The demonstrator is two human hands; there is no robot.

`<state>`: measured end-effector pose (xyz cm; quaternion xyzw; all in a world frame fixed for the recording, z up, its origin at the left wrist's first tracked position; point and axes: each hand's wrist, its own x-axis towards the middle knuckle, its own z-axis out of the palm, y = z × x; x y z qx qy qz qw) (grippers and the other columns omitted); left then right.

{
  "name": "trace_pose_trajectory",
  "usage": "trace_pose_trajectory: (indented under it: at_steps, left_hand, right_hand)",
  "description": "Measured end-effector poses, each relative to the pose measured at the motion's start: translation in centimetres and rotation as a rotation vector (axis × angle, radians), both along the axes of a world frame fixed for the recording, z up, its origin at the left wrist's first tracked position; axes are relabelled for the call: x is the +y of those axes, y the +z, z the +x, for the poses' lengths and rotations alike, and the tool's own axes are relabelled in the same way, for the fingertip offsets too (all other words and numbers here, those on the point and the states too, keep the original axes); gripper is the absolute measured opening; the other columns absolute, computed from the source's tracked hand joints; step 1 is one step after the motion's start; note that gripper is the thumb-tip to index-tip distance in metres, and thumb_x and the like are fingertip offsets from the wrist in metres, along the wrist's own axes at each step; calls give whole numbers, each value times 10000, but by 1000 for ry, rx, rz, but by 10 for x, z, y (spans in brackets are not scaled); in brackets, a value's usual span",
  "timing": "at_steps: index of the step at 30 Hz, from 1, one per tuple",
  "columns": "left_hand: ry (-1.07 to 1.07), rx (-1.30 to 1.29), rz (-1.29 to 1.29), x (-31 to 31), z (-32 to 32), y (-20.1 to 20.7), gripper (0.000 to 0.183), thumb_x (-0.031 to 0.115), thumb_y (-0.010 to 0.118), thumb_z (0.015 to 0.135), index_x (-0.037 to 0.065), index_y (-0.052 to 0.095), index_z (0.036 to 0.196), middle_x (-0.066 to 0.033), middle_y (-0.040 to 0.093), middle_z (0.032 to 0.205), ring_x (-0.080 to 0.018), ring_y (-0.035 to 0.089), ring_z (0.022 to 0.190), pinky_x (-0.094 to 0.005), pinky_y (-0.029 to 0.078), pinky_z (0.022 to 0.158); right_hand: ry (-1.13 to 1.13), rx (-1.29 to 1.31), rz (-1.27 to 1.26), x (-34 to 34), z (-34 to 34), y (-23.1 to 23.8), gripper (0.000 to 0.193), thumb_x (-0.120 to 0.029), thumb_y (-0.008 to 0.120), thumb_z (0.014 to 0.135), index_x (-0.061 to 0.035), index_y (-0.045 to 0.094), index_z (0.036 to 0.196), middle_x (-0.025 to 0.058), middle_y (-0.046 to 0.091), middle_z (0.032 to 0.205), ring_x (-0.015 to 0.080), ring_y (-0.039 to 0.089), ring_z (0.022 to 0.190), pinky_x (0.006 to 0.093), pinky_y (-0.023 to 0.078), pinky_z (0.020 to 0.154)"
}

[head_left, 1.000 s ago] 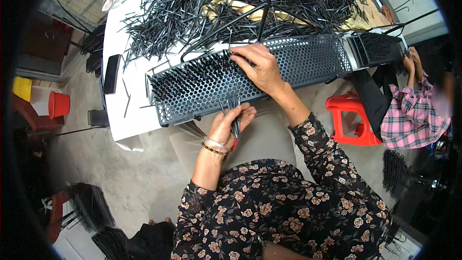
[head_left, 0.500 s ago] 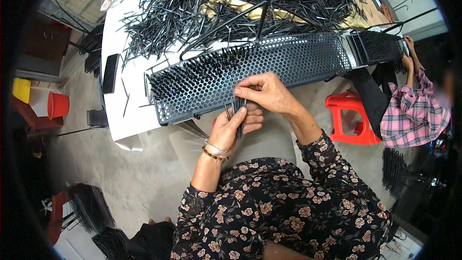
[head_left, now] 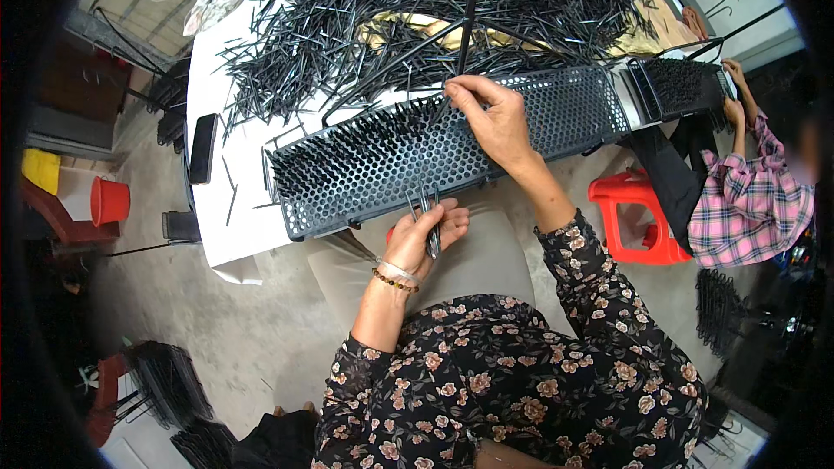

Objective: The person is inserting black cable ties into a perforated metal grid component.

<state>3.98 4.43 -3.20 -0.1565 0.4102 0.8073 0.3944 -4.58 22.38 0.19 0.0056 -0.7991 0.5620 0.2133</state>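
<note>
My left hand is closed round a small bundle of thin black rods, in front of the tray's near edge. Over the long black perforated tray, my right hand pinches with thumb and forefinger at the edge of the filled holes. What it pinches is mostly hidden, but looks like one thin black rod. Rows of short black rods stand upright in the tray's left part and along its far side. The holes to the right of my right hand hold no rods.
A large heap of loose black rods covers the white table behind the tray. A phone lies at left. A red stool stands at right, beside a person in a plaid shirt working at another tray. A black metal bar rises behind the tray.
My right hand has left the bundle and moved up and away to the tray's holes. My left hand stays nearly in place, still holding the rods.
</note>
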Motion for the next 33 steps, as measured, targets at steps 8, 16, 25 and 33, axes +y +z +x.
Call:
trace_pose_trajectory:
  at_steps: [8, 16, 25, 33]
  left_hand:
    - [-52, -46, 73, -8, 5, 2, 318, 176, 441, 960, -67, 496, 1158, -183, 609, 1042, -226, 635, 914, -314, 555, 787]
    - [-71, 40, 54, -7, 6, 3, 326, 215, 458, 958, -35, 501, 1163, -149, 607, 1037, -227, 628, 907, -362, 560, 762]
    - [-58, 84, 125, -10, 5, 15, 298, 214, 443, 966, -8, 506, 1156, -138, 600, 1032, -215, 615, 925, -360, 562, 759]
    - [-126, 192, 161, -10, 6, 20, 358, 272, 427, 968, -21, 477, 1167, -170, 588, 1075, -255, 600, 991, -412, 552, 778]
  right_hand:
    - [77, 250, 408, -3, 8, -2, 118, -82, 635, 826, 1, 655, 907, 120, 669, 870, 245, 650, 767, 309, 510, 676]
    - [151, 219, 468, -7, 7, -10, 129, -90, 654, 805, 5, 660, 891, 136, 657, 849, 260, 636, 759, 332, 500, 675]
    - [131, 16, 180, -14, 32, 7, 178, -137, 668, 813, 4, 667, 921, 99, 661, 829, 179, 621, 693, 289, 491, 617]
    - [592, -577, -168, -17, 59, 3, 218, -189, 642, 855, 27, 665, 841, 3, 603, 655, 36, 501, 612, 217, 412, 520]
